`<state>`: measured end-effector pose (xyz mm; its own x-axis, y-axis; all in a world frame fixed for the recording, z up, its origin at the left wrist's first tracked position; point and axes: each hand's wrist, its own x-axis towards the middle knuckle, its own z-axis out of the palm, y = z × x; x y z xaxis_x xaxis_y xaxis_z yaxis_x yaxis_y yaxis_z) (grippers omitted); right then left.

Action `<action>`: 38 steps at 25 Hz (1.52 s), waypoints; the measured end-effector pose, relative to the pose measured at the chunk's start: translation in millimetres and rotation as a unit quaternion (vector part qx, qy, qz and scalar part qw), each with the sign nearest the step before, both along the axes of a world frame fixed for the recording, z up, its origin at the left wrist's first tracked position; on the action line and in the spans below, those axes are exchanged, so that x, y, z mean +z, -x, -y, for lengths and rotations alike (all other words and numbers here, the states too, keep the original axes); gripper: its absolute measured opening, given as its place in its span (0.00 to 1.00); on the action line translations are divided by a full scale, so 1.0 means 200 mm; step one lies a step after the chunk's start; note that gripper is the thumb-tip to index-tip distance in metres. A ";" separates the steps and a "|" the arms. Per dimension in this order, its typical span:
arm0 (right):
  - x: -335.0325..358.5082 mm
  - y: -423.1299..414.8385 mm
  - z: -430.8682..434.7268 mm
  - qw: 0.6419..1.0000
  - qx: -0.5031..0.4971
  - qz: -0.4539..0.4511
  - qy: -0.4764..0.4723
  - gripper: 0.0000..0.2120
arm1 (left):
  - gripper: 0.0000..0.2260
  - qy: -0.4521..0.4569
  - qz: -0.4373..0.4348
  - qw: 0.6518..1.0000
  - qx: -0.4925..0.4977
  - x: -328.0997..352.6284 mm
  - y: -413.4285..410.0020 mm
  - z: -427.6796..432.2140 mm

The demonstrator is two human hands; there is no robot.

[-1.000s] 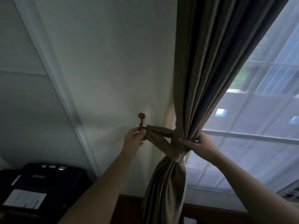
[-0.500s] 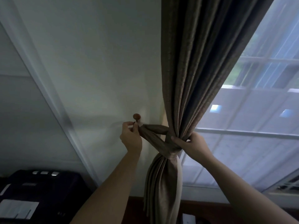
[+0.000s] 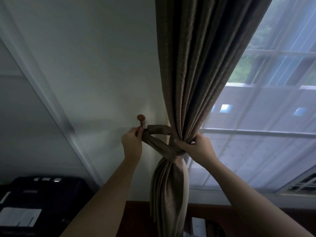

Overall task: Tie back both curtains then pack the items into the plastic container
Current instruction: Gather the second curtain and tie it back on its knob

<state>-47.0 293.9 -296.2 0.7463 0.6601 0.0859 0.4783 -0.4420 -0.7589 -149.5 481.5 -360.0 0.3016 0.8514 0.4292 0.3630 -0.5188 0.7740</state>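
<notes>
A brown curtain (image 3: pixel 191 69) hangs left of the window, gathered at its waist by a matching fabric tieback (image 3: pixel 159 141). The tieback's ends reach left to a round wooden wall hook (image 3: pixel 141 118). My left hand (image 3: pixel 132 144) pinches the tieback's end just below the hook's knob. My right hand (image 3: pixel 196 147) grips the bunched curtain folds right above the tieback band. No plastic container is in view.
A window (image 3: pixel 266 117) with a sheer white curtain fills the right side. A black printer-like machine (image 3: pixel 37 200) stands at lower left under a white wall. Dark wooden furniture (image 3: pixel 213 214) lies below the curtain, with a small white object (image 3: pixel 198 224) on it.
My left hand has stayed at the hook with the tieback end. My right hand has shifted slightly up, from the band onto the curtain folds above it.
</notes>
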 end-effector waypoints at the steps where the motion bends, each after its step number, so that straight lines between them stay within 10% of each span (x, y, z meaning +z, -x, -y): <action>1: 0.00 0.00 0.00 1.000 0.003 -0.002 -0.002 0.20 | 0.12 0.018 -0.019 1.000 -0.012 -0.02 0.00 -0.01; 7: -0.17 0.03 0.13 0.991 0.009 -0.029 -0.127 0.27 | 0.09 0.173 -0.010 0.982 -0.073 -0.20 0.04 0.20; 11: -0.47 0.06 0.28 0.999 0.012 0.045 -0.016 0.21 | 0.21 0.293 -0.065 0.905 -0.302 -0.21 0.07 0.30; 15: -0.52 0.09 0.17 0.995 0.063 0.064 0.040 0.26 | 0.20 0.161 -0.168 0.908 -0.349 -0.18 0.02 0.32; 21: -0.58 0.00 0.12 0.992 0.065 0.100 0.045 0.22 | 0.13 0.008 -0.187 0.967 -0.171 -0.27 -0.01 0.54; 30: -0.53 -0.34 0.10 0.988 0.108 0.075 0.075 0.07 | 0.12 -0.069 -0.176 0.973 -0.133 -0.25 -0.13 0.75; 33: -0.49 -0.32 0.09 0.984 0.084 0.120 0.105 0.09 | 0.10 0.035 -0.183 0.967 -0.173 -0.23 -0.07 0.70; 38: -0.24 -0.17 0.19 0.982 -0.027 0.112 -0.153 0.06 | 0.06 0.013 -0.013 0.987 -0.158 0.00 0.12 0.58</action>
<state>-12.8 255.8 -344.6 0.7200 0.5373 0.4392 0.6298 -0.2401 -0.7387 -174.1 366.3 -360.0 0.5646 0.7236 0.3971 0.2066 -0.5897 0.7808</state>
